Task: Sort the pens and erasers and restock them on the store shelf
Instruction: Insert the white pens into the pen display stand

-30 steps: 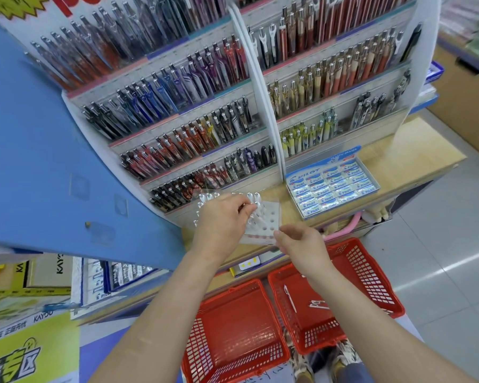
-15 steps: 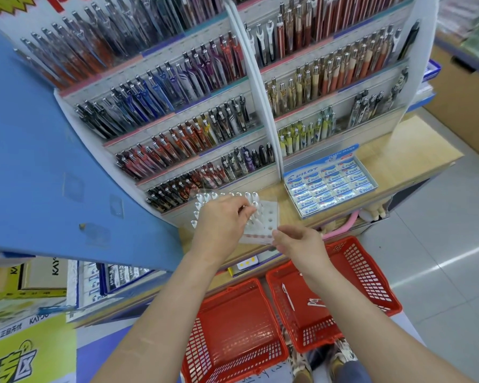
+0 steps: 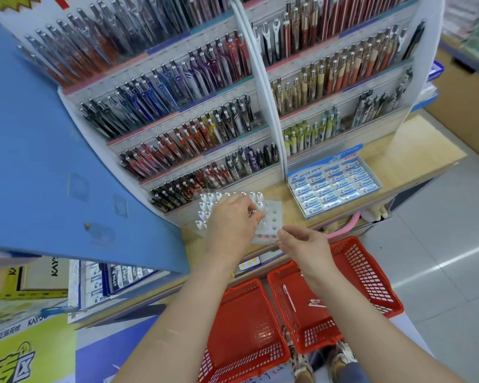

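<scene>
Wooden shelf (image 3: 415,150) carries a clear holder (image 3: 274,217), eraser box (image 3: 343,157) to its right; over the holder the left hand (image 3: 230,225) pinches a pen (image 3: 251,212), at its near edge the right hand (image 3: 304,250) pinches it steady: likely slotting pens, next needing a free hole

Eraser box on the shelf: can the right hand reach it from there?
Probably yes. The right hand sits at the shelf edge by the clear pen tray, and the eraser box lies just beyond it to the right. Only bare wooden shelf shows between them, so nothing seems to block it.
</scene>
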Tool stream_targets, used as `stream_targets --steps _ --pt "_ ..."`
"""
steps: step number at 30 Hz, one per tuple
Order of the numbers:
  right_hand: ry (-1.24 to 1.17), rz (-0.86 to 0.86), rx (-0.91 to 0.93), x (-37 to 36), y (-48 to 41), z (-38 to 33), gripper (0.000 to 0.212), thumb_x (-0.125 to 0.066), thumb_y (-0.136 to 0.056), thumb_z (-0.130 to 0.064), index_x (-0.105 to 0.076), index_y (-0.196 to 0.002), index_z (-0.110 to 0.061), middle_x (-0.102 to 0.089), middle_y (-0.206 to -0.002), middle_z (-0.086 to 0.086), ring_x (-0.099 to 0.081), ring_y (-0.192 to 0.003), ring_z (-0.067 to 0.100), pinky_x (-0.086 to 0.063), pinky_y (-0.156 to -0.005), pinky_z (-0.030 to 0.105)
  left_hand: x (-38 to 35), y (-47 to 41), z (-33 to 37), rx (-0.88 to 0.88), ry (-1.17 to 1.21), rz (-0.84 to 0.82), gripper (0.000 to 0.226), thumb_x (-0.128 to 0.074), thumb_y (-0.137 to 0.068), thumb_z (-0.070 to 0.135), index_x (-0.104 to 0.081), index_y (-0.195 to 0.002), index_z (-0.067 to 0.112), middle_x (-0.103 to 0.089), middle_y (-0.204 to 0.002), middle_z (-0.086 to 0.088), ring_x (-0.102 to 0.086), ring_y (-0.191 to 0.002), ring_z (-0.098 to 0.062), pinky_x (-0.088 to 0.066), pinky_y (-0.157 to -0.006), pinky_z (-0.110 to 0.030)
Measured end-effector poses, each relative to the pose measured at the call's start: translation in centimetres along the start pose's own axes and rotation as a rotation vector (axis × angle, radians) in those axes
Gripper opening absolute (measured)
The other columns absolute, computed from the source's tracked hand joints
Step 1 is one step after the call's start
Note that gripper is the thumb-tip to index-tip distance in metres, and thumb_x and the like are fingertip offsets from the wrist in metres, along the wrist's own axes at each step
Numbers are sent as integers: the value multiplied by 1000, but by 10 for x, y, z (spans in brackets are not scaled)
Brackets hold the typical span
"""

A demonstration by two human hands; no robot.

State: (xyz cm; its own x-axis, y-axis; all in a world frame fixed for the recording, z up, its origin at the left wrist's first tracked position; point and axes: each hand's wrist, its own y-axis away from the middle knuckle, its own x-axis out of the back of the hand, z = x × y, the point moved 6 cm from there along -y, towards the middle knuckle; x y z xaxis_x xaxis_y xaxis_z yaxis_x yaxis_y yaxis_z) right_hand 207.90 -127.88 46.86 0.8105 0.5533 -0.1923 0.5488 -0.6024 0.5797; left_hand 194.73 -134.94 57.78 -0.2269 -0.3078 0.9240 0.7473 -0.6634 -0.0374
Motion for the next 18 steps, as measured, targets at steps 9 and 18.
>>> stream_targets --steps 9,18 --pt "221 -47 2 28 7 1 13 -65 -89 -17 -70 -99 -11 -69 -91 3 -64 -82 16 -57 -79 35 7 7 -3 -41 28 -15 21 -62 -87 39 -68 -91 19 -53 -79 7 -50 -81 -14 -38 -72 -28" --pt "515 96 29 147 31 2 14 -55 -90 4 -65 -97 -3 -66 -79 15 -59 -62 17 -48 -52 15 40 57 0 -59 251 273 9 -63 -84 16 -72 -85 16 -67 -77 6 -58 -67 -10 -46 -66 -28"
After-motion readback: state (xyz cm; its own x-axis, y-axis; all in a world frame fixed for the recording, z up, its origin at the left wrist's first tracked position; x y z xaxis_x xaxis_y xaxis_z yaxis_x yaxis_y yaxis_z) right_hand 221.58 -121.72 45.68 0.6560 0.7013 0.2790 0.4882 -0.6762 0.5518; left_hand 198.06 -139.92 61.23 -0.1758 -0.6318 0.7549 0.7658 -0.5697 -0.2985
